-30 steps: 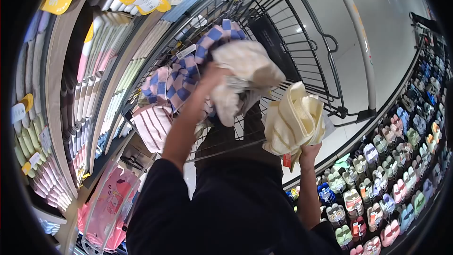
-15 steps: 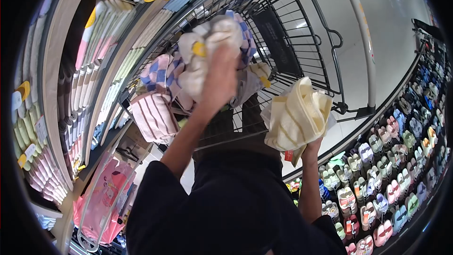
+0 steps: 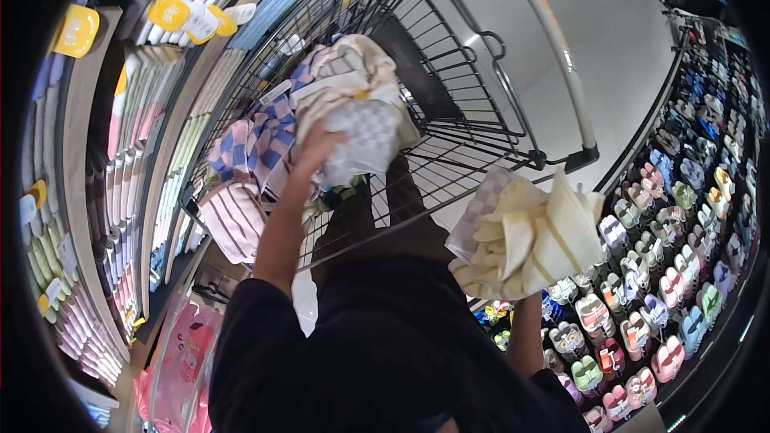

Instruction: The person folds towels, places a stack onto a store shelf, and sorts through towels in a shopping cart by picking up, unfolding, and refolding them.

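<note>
My left hand (image 3: 319, 148) is in the shopping cart (image 3: 433, 152), closed at the left edge of a grey-and-white checked towel (image 3: 362, 138); its fingers are slightly blurred. Behind that lies a cream towel (image 3: 373, 60). To its left are a pink-and-blue checked towel (image 3: 269, 132) and a pink towel with brown stripes (image 3: 233, 220). On the right, outside the basket, my right hand holds up a bunched pale yellow striped towel (image 3: 529, 236), which hides the fingers. A pale checked cloth (image 3: 480, 216) sticks out beside the yellow towel.
Shelves of folded towels (image 3: 132, 184) with yellow tags run along the left. Racks of slippers (image 3: 634, 297) fill the right side. A pink bag (image 3: 184, 361) stands at lower left. The cart's handle bar (image 3: 553, 48) crosses the upper right.
My left hand has moved from the cream towel down and left to the grey checked towel, which now shows on top. The yellow towel has shifted lower and right, looser, uncovering the pale checked cloth.
</note>
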Demonstrator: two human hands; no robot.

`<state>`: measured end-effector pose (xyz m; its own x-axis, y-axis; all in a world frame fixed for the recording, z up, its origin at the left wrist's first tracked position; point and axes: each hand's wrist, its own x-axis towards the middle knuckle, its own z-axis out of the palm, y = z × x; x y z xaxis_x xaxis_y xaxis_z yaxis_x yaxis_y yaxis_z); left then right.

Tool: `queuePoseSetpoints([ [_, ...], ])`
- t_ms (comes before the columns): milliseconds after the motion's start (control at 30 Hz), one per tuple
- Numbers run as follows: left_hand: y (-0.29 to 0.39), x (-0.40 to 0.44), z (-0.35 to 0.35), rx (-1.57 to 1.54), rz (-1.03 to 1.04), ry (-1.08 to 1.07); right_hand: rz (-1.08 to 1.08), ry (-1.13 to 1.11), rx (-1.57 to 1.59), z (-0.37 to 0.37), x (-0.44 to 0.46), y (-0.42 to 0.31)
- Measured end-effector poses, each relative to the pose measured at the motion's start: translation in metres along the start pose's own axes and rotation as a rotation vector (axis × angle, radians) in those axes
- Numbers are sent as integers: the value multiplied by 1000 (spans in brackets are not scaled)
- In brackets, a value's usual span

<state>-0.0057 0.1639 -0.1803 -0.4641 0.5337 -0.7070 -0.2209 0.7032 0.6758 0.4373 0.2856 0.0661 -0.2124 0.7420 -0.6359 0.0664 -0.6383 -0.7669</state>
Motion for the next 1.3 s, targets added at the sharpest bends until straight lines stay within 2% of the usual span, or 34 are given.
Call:
queuePoseSetpoints([
  [33, -4, 7, -26, -100, -2, -76, -14, -16, -11, 4, 1, 0],
  [67, 39, -23, -41, -409, 19, -106, -22, -35, -19, -1, 0, -3],
  [100, 33, -22, -55, -398, 25, -101, -29, -57, -26, -7, 0, -11],
  [167, 6, -15, -88, -346, -140, 44, -42, -97, -44, -5, 17, -11],
  [300, 12, -46, -100, -337, -23, 36, -86, -202, -59, 30, 52, -11],
  [367, 28, -77, -89, -440, -105, 212, -109, -244, -75, 36, 46, -13],
  [433, 26, -104, -85, -427, -140, 237, 68, -252, 97, 69, 38, -31],
  [467, 14, -110, -93, -547, -106, 178, 142, -261, 161, 85, 37, -35],
  [500, 7, -109, -104, -663, -53, 124, 202, -286, 232, 99, 43, -41],
  [533, -3, -110, -114, -657, 86, 150, 180, -306, 242, 103, 51, -43],
  [567, -23, -113, -126, -648, 224, 186, 284, -381, 264, 109, 62, -39],
  [600, -68, -116, -143, -269, 624, 265, 395, -461, 278, 117, 69, -38],
  [633, -47, -138, -141, -531, 289, 444, 391, -498, 273, 127, 73, -43],
  [700, -18, -177, -150, -898, 136, 414, 598, -666, 432, 150, 79, -50],
  [833, -83, -209, -175, -959, 245, 484, 621, -825, 301, 183, 93, -55],
  [933, -71, -244, -146, -1197, 289, 485, 654, -874, 204, 206, 110, -43],
  [967, -106, -240, -152, -1187, 208, 552, 633, -885, 133, 217, 117, -35],
  [1033, -117, -238, -141, -1368, 205, 710, 730, -954, 42, 240, 121, -27],
  [1100, -130, -259, -134, -1405, 231, 583, 748, -1011, -47, 256, 137, -7],
  [1133, -83, -286, -114, -1303, 199, 779, 755, -1033, -53, 263, 142, 7],
  [1167, -142, -282, -109, -932, 645, 737, 734, -1000, -46, 269, 147, 21],
  [1233, -80, -323, -94, -1509, 327, 660, 724, -966, -43, 272, 156, 36],
  [1267, -104, -328, -89, -1185, 457, 751, 761, -955, -60, 275, 160, 41],
  [1300, -113, -332, -91, -1186, 451, 764, 800, -942, -78, 277, 158, 43],
])
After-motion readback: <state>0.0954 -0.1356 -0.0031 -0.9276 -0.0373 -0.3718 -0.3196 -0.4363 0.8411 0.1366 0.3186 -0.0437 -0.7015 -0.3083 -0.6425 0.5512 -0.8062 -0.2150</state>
